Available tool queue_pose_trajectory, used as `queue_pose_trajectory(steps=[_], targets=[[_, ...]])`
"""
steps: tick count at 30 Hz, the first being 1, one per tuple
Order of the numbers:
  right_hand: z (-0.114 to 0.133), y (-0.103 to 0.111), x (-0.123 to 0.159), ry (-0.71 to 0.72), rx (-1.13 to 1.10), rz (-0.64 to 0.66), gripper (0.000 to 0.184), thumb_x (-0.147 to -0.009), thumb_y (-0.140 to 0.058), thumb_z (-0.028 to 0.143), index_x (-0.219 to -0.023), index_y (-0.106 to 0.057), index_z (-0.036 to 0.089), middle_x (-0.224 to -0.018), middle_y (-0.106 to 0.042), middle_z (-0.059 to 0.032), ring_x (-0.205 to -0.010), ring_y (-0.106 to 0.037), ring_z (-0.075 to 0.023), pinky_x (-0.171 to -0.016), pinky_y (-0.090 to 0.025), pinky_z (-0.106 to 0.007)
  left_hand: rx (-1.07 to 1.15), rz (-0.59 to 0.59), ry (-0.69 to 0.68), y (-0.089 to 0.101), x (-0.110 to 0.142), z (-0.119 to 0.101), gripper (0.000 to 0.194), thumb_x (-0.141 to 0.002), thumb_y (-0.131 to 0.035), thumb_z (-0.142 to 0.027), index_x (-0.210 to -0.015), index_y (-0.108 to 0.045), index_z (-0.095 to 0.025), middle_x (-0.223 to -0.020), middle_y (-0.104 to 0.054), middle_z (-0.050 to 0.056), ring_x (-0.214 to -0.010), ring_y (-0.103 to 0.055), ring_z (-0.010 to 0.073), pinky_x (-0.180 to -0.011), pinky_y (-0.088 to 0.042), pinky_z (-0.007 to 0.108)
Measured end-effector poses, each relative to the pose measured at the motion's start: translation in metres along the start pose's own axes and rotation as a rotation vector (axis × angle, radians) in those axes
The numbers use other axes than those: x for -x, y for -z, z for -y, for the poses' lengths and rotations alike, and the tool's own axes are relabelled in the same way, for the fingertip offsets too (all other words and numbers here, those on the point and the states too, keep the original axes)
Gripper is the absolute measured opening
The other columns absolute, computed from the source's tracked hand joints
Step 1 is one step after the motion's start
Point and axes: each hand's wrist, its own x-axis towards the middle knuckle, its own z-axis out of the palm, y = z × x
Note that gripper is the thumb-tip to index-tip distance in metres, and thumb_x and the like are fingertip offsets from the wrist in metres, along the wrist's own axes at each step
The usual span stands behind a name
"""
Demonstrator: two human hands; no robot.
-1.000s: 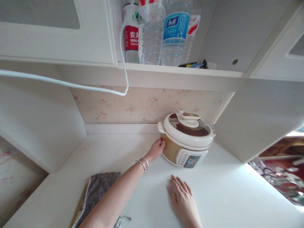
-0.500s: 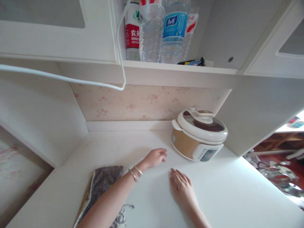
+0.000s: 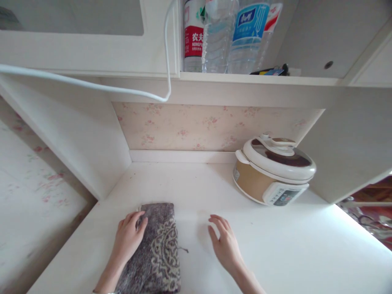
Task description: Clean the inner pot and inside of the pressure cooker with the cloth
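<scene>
My left hand (image 3: pixel 128 237) rests on the far left corner of a folded grey patterned cloth (image 3: pixel 156 253) lying on the white counter (image 3: pixel 275 249); its fingers curl over the cloth's edge. My right hand (image 3: pixel 225 243) lies flat on the bare counter to the right of the cloth, fingers apart and holding nothing. A white and tan electric cooker (image 3: pixel 272 173) with its lid on stands at the back right, well beyond both hands.
Several water bottles (image 3: pixel 226 34) stand on the shelf above. A white cable (image 3: pixel 92 83) hangs across from the left and loops up to the shelf. Cabinet walls close the counter on both sides; floral wallpaper (image 3: pixel 199 126) lines the back.
My left hand drew back from the cooker's side to the cloth at the front left. The view turned left, so the cooker sits further right. My right hand stayed flat on the counter.
</scene>
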Motion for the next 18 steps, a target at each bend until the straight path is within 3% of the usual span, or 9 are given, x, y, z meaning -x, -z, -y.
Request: queue_pose_trajectory(steps=[4, 6, 8, 11, 14, 16, 18], targets=[[0.086, -0.018, 0.013, 0.248, -0.216, 0.199, 0.025, -0.088, -0.049, 0.018, -0.110, -0.057, 0.025, -0.120, -0.060, -0.0051, -0.114, -0.054, -0.0176, -0.097, -0.046, -0.030, 0.082, 0.047, 0.073, -0.017, 0.019, -0.015, 0.042, -0.083, -0.044, -0.044, -0.107, -0.065, -0.016, -0.109, -0.062, 0.013, -0.106, -0.058, 0.0284, -0.099, -0.043, 0.044], [0.109, -0.025, 0.018, 0.304, -0.244, 0.309, 0.033, -0.083, -0.057, 0.018, -0.115, -0.056, 0.027, -0.126, -0.058, -0.0031, -0.116, -0.052, -0.0185, -0.101, -0.044, -0.030, 0.200, 0.125, 0.085, -0.026, 0.025, -0.035, 0.042, -0.084, -0.044, -0.043, -0.111, -0.064, -0.017, -0.115, -0.061, 0.011, -0.111, -0.057, 0.0270, -0.101, -0.043, 0.042], [0.115, -0.029, 0.019, 0.266, -0.212, 0.376, 0.041, -0.080, -0.062, 0.023, -0.120, -0.054, 0.028, -0.131, -0.055, -0.0017, -0.119, -0.051, -0.0213, -0.106, -0.039, -0.036, 0.376, 0.270, 0.059, -0.035, 0.027, -0.055, 0.041, -0.085, -0.044, -0.043, -0.111, -0.065, -0.018, -0.118, -0.062, 0.010, -0.113, -0.057, 0.0247, -0.102, -0.043, 0.039], [0.096, -0.026, 0.019, 0.145, -0.099, 0.367, 0.047, -0.086, -0.056, 0.028, -0.133, -0.047, 0.026, -0.135, -0.053, -0.0042, -0.125, -0.048, -0.0239, -0.112, -0.030, -0.045, 0.618, 0.479, 0.114, -0.048, 0.028, -0.074, 0.041, -0.087, -0.043, -0.045, -0.110, -0.065, -0.019, -0.115, -0.065, 0.009, -0.108, -0.060, 0.0225, -0.096, -0.047, 0.035], [0.060, -0.009, 0.020, 0.155, 0.019, 0.355, 0.048, -0.094, -0.044, 0.030, -0.141, -0.040, 0.023, -0.140, -0.049, -0.0056, -0.129, -0.044, -0.0220, -0.114, -0.027, -0.045, 0.726, 0.586, 0.222, -0.050, 0.029, -0.088, 0.046, -0.086, -0.043, -0.051, -0.111, -0.064, -0.019, -0.114, -0.066, 0.010, -0.093, -0.066, 0.0223, -0.077, -0.055, 0.034], [0.034, 0.009, 0.021, 0.179, 0.089, 0.346, 0.044, -0.096, -0.041, 0.034, -0.139, -0.043, 0.026, -0.140, -0.049, -0.0037, -0.129, -0.044, -0.0206, -0.115, -0.026, -0.044, 0.701, 0.590, 0.192, -0.039, 0.030, -0.102, 0.046, -0.086, -0.044, -0.053, -0.110, -0.066, -0.019, -0.113, -0.066, 0.010, -0.083, -0.067, 0.0211, -0.071, -0.056, 0.032], [0.008, 0.029, 0.022, 0.163, 0.149, 0.309, 0.042, -0.096, -0.040, 0.036, -0.137, -0.048, 0.027, -0.139, -0.051, -0.0031, -0.128, -0.046, -0.0203, -0.114, -0.028, -0.043, 0.639, 0.551, 0.077, -0.014, 0.032, -0.118, 0.042, -0.088, -0.045, -0.051, -0.109, -0.068, -0.023, -0.109, -0.068, 0.008, -0.076, -0.066, 0.0196, -0.073, -0.055, 0.032]])
